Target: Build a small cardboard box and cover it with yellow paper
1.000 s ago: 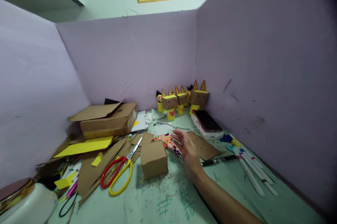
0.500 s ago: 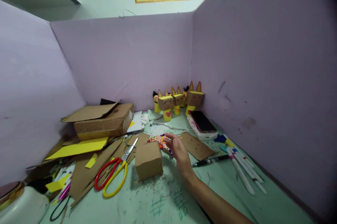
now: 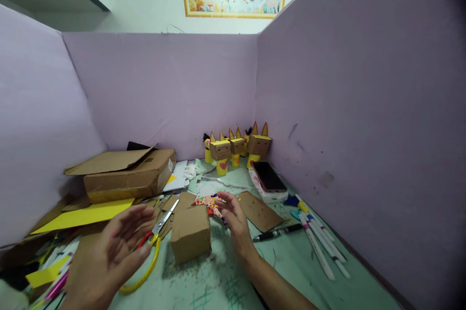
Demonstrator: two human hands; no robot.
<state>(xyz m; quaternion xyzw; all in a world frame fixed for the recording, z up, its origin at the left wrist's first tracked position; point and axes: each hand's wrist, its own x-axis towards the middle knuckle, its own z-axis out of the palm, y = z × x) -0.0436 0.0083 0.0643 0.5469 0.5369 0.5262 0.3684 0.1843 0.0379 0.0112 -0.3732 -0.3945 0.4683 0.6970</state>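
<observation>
A small brown cardboard box sits on the green tabletop between my two hands. My left hand hovers at the left, palm inward with fingers apart, holding nothing. It partly hides the scissors, which have one red and one yellow handle and blades pointing away from me. To the right of the box is my right hand, empty, its fingers loosely bent and spread. Just behind its fingertips lies a colourful floral-patterned piece. Neither hand touches the box.
Cardboard-headed yellow figures with horns stand in the far corner. A phone rests on a white case at right. Nearby lie flat cardboard, a black pen and several markers. A larger carton stands at left. Purple partitions enclose the table.
My left hand has come into view from the lower left, over the scissors' handles. The view has tilted up and turned slightly right. My right hand stays open beside the box.
</observation>
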